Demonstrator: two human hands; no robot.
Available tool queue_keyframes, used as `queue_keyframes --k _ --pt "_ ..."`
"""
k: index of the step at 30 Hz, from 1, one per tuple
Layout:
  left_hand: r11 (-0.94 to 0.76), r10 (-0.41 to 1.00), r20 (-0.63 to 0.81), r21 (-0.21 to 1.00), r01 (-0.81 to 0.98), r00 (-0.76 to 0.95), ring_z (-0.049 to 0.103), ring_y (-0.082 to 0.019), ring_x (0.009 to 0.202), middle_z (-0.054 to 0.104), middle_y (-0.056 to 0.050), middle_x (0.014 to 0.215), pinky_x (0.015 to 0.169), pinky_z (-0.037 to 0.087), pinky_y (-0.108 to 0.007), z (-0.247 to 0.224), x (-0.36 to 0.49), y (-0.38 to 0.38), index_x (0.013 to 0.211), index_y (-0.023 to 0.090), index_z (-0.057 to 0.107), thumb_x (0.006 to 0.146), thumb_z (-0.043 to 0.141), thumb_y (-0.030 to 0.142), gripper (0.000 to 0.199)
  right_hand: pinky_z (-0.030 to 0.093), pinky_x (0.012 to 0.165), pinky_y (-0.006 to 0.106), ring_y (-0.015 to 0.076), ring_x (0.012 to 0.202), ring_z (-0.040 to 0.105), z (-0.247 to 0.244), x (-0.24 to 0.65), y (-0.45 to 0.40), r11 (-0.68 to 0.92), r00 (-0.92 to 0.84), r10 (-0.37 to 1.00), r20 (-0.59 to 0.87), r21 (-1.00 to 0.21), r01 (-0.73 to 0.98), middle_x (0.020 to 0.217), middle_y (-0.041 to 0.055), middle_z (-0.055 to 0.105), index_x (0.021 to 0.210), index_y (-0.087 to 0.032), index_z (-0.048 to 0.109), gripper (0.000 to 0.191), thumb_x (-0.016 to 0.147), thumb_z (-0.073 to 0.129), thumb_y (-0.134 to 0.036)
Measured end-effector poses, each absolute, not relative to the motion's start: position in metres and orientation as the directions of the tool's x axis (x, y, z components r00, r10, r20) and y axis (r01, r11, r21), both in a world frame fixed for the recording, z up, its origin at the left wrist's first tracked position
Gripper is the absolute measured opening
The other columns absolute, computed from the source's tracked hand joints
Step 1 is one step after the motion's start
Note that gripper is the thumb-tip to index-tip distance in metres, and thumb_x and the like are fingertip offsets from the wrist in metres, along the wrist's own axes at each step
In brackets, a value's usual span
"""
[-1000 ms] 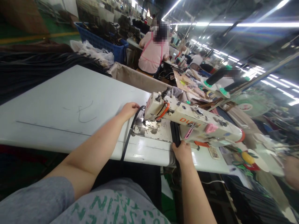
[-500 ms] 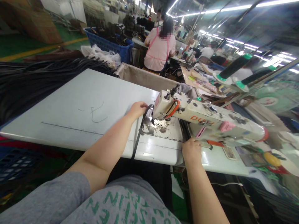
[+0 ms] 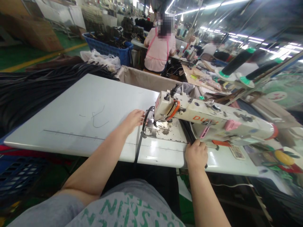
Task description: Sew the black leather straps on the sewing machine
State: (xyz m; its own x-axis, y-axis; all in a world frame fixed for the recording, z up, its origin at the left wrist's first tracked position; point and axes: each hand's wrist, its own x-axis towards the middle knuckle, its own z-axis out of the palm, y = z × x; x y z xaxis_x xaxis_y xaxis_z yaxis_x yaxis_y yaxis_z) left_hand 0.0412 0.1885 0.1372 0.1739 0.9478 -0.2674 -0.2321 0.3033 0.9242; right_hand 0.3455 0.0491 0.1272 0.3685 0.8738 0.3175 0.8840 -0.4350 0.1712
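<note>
A narrow black strap (image 3: 139, 145) arcs from the needle area of the sewing machine (image 3: 184, 113) and runs down over the table's front edge. My left hand (image 3: 135, 120) is just left of that strap, fingers apart, their tips reaching the strap's side; any contact is hard to make out. Under the machine arm, a bundle of black strips (image 3: 188, 130) lies to the right of the needle plate. My right hand (image 3: 196, 154) is closed around the near end of this bundle, and a dark tip sticks out beside the palm.
The white table (image 3: 71, 104) bears loose black thread and a printed ruler. Many black strips (image 3: 47, 85) are heaped at the left. A cloth-lined bin (image 3: 142, 77) stands behind the table, and a co-worker (image 3: 157, 50) sits beyond it. Thread cones (image 3: 238, 64) rise at right.
My left hand has shifted left and its fingers have spread. My right hand has drawn slightly toward me and right, with more of the black strips showing beside it.
</note>
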Motion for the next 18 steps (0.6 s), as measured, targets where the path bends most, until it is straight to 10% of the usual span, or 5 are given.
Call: queue_keyframes --k 7,14,18 --pt "0.457 0.802 -0.362 0.884 -0.098 0.475 0.070 -0.016 0.078 0.065 -0.003 0.093 0.082 0.061 -0.035 0.144 0.002 0.085 0.115 0.014 0.062 0.079 0.085 0.034 0.047 0.042 0.068 0.039 0.0378 0.093 0.065 0.123 0.349 0.049 -0.429 0.363 0.866 0.345 0.139 0.892 0.099 0.0263 0.068 0.108 -0.004 0.064 0.026 0.097 0.055 -0.026" --pt "0.284 0.959 -0.278 0.926 0.248 -0.059 0.061 -0.009 0.056 0.064 -0.003 0.105 0.051 0.056 -0.026 0.127 -0.040 0.018 0.133 0.021 0.055 0.083 0.075 0.043 0.059 0.036 0.064 0.037 0.0361 0.088 0.064 0.122 0.349 0.048 -0.428 0.358 0.862 0.360 0.135 0.894 0.099 0.0257 0.068 0.107 -0.004 0.065 0.028 0.097 0.056 -0.028" --pt "0.361 0.930 -0.367 0.897 0.254 -0.025 0.058 -0.010 0.050 0.069 -0.005 0.089 0.046 0.051 -0.024 0.129 -0.056 0.007 0.123 0.013 0.068 0.091 0.066 0.049 0.048 0.034 0.063 0.037 0.0365 0.087 0.064 0.119 0.350 0.048 -0.418 0.324 0.860 0.394 0.181 0.890 0.096 0.0253 0.068 0.106 -0.004 0.066 0.029 0.097 0.056 -0.030"
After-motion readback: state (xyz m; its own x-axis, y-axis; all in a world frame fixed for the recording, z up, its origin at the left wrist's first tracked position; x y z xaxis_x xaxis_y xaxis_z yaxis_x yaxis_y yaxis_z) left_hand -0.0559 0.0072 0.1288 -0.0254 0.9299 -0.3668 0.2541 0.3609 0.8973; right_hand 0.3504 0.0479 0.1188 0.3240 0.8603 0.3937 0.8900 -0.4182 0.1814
